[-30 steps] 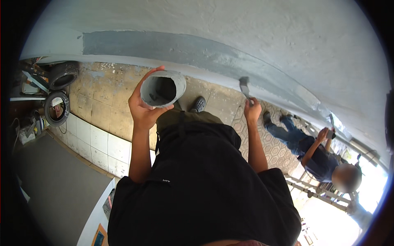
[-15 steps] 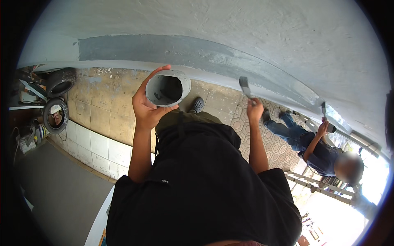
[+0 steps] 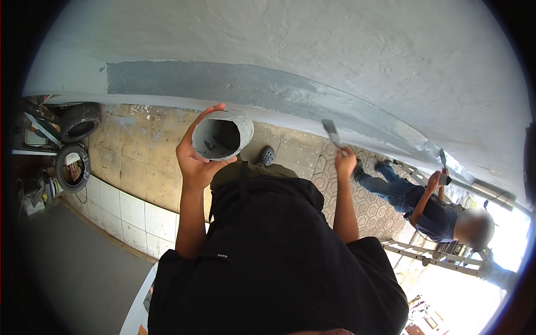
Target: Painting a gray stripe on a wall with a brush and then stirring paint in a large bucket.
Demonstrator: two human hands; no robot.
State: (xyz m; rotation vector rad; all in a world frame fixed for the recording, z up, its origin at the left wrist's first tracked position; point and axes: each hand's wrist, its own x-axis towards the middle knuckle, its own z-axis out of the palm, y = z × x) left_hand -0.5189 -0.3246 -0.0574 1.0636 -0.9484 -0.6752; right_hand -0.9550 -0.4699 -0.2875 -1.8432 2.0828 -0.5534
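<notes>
My left hand (image 3: 192, 157) is wrapped round a round open pot (image 3: 244, 132), thumb and fingers on opposite sides. Its wall is coated in grey, and the inside is dark grey. In my right hand (image 3: 346, 162) is a paintbrush (image 3: 330, 130), gripped by its handle, with the flat grey head pointing up and away from me. Beyond both hands runs a darker grey band (image 3: 184, 78) along the pale wall (image 3: 268, 33). The brush head appears just short of the wall's lower part, though I cannot tell whether it touches.
At the right a co-worker (image 3: 430, 212) stands by the same wall, holding a brush and a small pot. A ladder (image 3: 430, 257) lies across the view beside them. Two tyres (image 3: 72, 167) are at the left, past worn yellowish floor tiles (image 3: 134, 162).
The wall and floor sit slightly lower in view. Pot and brush have shifted a little down and left, still held. The co-worker's hands have come together near their pot.
</notes>
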